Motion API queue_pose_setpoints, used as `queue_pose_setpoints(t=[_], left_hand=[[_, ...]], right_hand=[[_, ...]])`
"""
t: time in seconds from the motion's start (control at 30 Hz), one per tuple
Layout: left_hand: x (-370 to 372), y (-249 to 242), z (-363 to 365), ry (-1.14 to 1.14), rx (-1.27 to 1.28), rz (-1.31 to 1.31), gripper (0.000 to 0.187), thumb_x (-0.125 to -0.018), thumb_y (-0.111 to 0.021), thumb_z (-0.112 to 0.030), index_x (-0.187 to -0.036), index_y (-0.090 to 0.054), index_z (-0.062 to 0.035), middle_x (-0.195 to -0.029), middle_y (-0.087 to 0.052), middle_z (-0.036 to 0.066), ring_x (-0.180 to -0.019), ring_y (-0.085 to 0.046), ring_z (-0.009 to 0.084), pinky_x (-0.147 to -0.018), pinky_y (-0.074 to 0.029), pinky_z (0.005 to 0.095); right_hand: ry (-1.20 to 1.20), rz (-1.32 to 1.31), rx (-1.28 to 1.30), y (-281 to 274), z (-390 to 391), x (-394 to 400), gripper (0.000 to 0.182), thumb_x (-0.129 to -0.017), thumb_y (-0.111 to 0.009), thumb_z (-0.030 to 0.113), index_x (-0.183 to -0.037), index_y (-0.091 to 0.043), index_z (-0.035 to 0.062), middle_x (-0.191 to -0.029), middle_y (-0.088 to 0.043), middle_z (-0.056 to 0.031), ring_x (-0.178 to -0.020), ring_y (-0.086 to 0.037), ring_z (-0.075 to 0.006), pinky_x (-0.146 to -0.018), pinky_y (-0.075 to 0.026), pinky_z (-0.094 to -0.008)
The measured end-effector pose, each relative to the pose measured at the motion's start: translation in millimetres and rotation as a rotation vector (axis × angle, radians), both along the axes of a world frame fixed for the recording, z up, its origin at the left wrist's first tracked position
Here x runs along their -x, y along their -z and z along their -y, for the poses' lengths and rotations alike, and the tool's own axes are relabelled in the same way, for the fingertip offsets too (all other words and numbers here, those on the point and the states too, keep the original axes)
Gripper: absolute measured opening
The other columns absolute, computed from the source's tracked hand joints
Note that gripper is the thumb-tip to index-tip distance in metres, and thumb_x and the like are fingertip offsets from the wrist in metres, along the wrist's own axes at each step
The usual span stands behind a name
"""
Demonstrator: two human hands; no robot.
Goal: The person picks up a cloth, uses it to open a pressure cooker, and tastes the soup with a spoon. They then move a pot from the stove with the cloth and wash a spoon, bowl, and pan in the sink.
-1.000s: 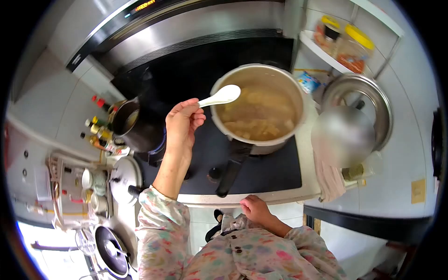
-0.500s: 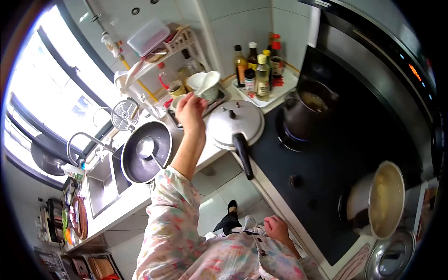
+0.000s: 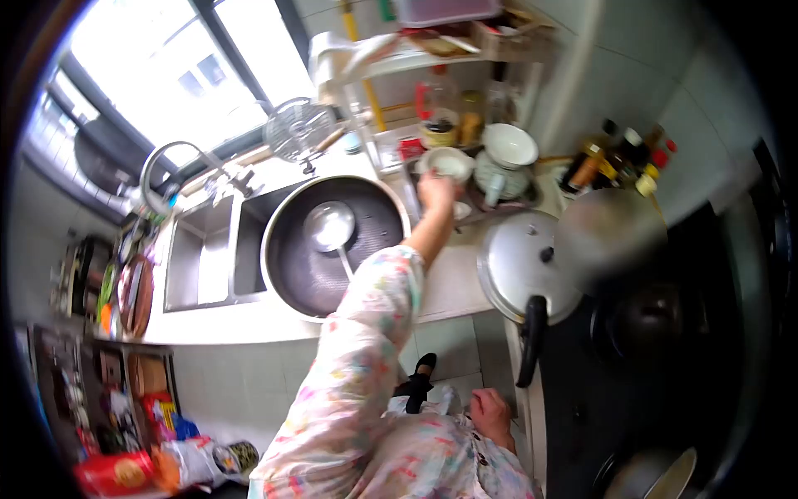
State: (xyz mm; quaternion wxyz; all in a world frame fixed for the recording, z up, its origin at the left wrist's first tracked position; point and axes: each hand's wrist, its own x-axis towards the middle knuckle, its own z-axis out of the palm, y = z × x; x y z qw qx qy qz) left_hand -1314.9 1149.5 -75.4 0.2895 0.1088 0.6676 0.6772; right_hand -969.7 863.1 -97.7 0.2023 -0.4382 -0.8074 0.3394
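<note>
My left hand [image 3: 436, 193] reaches over the counter to a small white bowl [image 3: 450, 164], its fingers closed on the near rim. Beside this bowl, another white bowl [image 3: 510, 146] is stacked on a patterned container, and a pale spoon handle [image 3: 495, 190] hangs down its front. These dishes stand in a dark tray [image 3: 524, 200]. Low in front of my body, my right hand [image 3: 492, 415] is loosely closed, with nothing visible in it. Left of my forearm, a large dark wok [image 3: 291, 270] holds a metal ladle [image 3: 329, 226].
A lidded pressure cooker [image 3: 519, 258] stands right of my arm, its black handle [image 3: 533, 341] pointing toward me. Bottles [image 3: 619, 162] cluster behind it, beside the black hob [image 3: 598, 407]. A steel sink [image 3: 199, 254] lies left of the wok. A white shelf [image 3: 407, 62] overhangs the dishes.
The view has swung left and nearer the counter. My left hand has moved from above the dishes down to the small white bowl's rim. My right hand stays closed by my body.
</note>
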Motion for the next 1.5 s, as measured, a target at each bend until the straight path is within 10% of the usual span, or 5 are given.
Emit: queue_pose_setpoints(t=[0.2, 0.43, 0.77, 1.3, 1.5], left_hand=[[-13, -95, 84, 0.386, -0.102, 0.222, 0.053, -0.082, -0.054, -0.016, -0.128, -0.034, 0.0024, -0.113, -0.047, 0.018, -0.069, -0.062, 0.0263, -0.057, -0.054, 0.0306], [8, -162, 274, 0.187, -0.174, 0.054, 0.034, -0.087, -0.054, -0.03, -0.108, -0.051, -0.0036, -0.093, -0.057, 0.01, -0.066, -0.06, 0.0155, -0.055, -0.051, 0.025], [69, -73, 480, -0.079, -0.18, 0.323, 0.041, -0.079, -0.06, -0.014, -0.115, -0.048, 0.0017, -0.09, -0.059, 0.01, -0.064, -0.06, 0.0132, -0.056, -0.051, 0.0223], [254, -55, 821, -0.542, -0.224, 0.348, 0.034, -0.087, -0.053, -0.026, -0.115, -0.049, -0.0056, -0.093, -0.057, 0.006, -0.067, -0.057, 0.0115, -0.059, -0.048, 0.0229], [314, -53, 933, -0.748, -0.233, 0.33, 0.036, -0.085, -0.055, -0.021, -0.116, -0.048, -0.0034, -0.095, -0.057, 0.007, -0.07, -0.056, 0.0118, -0.061, -0.048, 0.023]], right_hand=[[-0.181, -0.069, -0.02, -13, -10, 34, 0.012, -0.074, -0.059, 0.005, -0.085, -0.06, 0.0024, -0.08, -0.059, -0.0142, -0.074, -0.059, -0.0324, -0.064, -0.047, -0.0381], [-0.537, -0.095, 0.212, 10, 21, 75, 0.011, -0.077, -0.057, 0.01, -0.085, -0.062, 0.0038, -0.081, -0.06, -0.0126, -0.076, -0.058, -0.0321, -0.068, -0.047, -0.0381], [-0.719, 0.237, 0.12, 16, 114, 155, 0.015, -0.075, -0.062, 0.014, -0.084, -0.063, 0.0028, -0.074, -0.06, -0.0145, -0.067, -0.059, -0.0279, -0.063, -0.048, -0.0354], [-1.058, -0.151, 0.131, -33, 336, 497, 0.016, -0.077, -0.057, 0.001, -0.093, -0.058, 0.002, -0.088, -0.056, -0.0116, -0.073, -0.058, -0.0223, -0.063, -0.046, -0.0301], [-0.653, -0.473, -0.197, -38, 287, 655, 0.033, -0.078, -0.059, 0.0, -0.11, -0.054, -0.0013, -0.111, -0.057, -0.0129, -0.103, -0.053, -0.0245, -0.092, -0.038, -0.0333]])
